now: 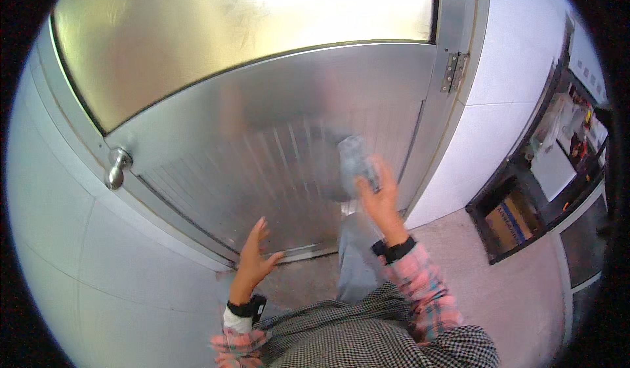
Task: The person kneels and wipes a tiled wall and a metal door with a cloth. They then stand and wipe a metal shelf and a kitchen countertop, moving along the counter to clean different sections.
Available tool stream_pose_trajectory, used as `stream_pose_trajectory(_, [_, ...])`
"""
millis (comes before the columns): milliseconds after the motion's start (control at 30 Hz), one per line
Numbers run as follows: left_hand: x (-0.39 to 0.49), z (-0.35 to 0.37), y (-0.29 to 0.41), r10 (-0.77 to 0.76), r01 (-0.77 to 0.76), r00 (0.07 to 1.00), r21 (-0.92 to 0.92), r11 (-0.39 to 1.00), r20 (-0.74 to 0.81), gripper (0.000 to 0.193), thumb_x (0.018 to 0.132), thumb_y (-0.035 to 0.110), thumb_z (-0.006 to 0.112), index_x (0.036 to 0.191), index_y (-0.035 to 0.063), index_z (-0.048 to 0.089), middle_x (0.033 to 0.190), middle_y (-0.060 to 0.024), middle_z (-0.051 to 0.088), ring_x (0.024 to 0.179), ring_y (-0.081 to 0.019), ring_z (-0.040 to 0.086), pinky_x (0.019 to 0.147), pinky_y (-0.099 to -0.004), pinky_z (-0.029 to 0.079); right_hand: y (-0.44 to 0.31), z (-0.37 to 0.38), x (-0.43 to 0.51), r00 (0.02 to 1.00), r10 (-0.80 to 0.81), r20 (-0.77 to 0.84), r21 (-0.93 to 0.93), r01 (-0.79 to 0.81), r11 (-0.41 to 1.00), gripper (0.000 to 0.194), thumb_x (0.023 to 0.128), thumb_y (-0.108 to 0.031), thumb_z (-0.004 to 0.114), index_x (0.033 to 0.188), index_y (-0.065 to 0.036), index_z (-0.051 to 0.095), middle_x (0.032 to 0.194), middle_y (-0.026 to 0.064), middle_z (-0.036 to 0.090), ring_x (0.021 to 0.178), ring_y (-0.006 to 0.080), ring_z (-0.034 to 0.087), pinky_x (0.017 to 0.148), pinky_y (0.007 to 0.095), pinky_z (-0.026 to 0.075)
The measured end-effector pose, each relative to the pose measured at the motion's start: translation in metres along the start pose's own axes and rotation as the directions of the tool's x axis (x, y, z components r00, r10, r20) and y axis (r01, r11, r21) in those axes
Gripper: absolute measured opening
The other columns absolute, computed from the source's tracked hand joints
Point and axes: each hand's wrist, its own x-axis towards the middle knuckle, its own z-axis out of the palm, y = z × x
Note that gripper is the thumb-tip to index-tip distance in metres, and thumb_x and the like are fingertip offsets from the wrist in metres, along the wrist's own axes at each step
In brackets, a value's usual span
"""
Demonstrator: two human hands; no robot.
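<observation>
My right hand (381, 198) grips a grey-blue cloth (353, 159), blurred and seemingly folded. The cloth is in front of the lower metal panel of a door (275, 171); whether it touches the panel I cannot tell. Low and to the left, my left hand (254, 257) holds nothing, its fingers spread and pointing towards the door. Above the ribbed panel sits a frosted glass pane (236, 38), bright at the top. A round metal doorknob (115, 171) projects on the door's left side.
A hinge (454, 73) joins the door to its frame on the right. White wall panels (512, 68) flank it. Further right stands a dark shelf unit (541, 210) with papers and a cardboard box (509, 223). My leg (357, 260) is close to the door's foot.
</observation>
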Motion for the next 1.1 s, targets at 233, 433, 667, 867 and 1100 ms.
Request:
stream_pose_trajectory(233, [-0.103,-0.061,-0.122,-0.506,0.496,0.848,-0.100,0.862,-0.157,0.058,0.091,0.018,0.073,0.141,0.0007,0.049,0.111,-0.0135,0.068,0.097,-0.0248,0.068,0.085,-0.0374,0.057,0.025,0.026,0.044,0.872,-0.070,-0.485,-0.184,-0.023,0.983,0.043,0.085,-0.004,0.067,0.127,-0.003,0.057,0.128,0.0169,0.051,0.121,0.0356,0.050,0.106,0.0437,0.038])
stream_pose_trajectory(433, [-0.127,-0.030,-0.159,-0.666,0.529,0.741,-0.539,0.656,-0.083,0.048,0.101,0.023,0.062,0.140,-0.0006,0.047,0.108,-0.0163,0.067,0.095,-0.0237,0.069,0.082,-0.0357,0.058,0.035,0.082,-0.052,0.935,-0.232,0.269,-0.162,0.281,0.946,0.061,0.060,0.004,0.065,0.118,-0.012,0.063,0.126,0.0213,0.050,0.120,0.0434,0.048,0.103,0.0497,0.039])
stream_pose_trajectory(667, [-0.139,-0.035,-0.173,-0.673,0.404,0.728,-0.710,0.577,-0.132,0.052,0.102,0.028,0.060,0.143,0.0006,0.043,0.114,-0.0182,0.062,0.095,-0.0261,0.067,0.083,-0.0369,0.058,0.059,-0.014,0.023,0.958,-0.179,-0.225,-0.313,0.103,0.944,0.064,0.062,0.010,0.062,0.122,-0.012,0.060,0.129,0.0236,0.049,0.123,0.0445,0.046,0.103,0.0511,0.039])
stream_pose_trajectory(867, [-0.127,-0.028,-0.178,-0.681,0.368,0.718,-0.755,0.543,-0.140,0.052,0.101,0.026,0.062,0.141,-0.0012,0.044,0.113,-0.0169,0.062,0.098,-0.0247,0.067,0.080,-0.0345,0.058,0.077,0.004,0.021,0.917,-0.104,-0.385,-0.368,-0.049,0.929,0.067,0.060,0.008,0.063,0.124,-0.013,0.058,0.129,0.0234,0.046,0.118,0.0452,0.046,0.101,0.0503,0.039])
stream_pose_trajectory(1100, [-0.122,-0.015,-0.181,-0.584,0.426,0.806,-0.589,0.687,-0.098,0.047,0.101,0.023,0.061,0.139,-0.0001,0.046,0.115,-0.0164,0.062,0.097,-0.0251,0.068,0.081,-0.0341,0.057,0.127,-0.006,-0.085,0.973,0.228,-0.027,-0.275,-0.226,0.934,0.058,0.062,0.008,0.061,0.117,-0.013,0.059,0.124,0.0212,0.051,0.119,0.0429,0.048,0.103,0.0472,0.039])
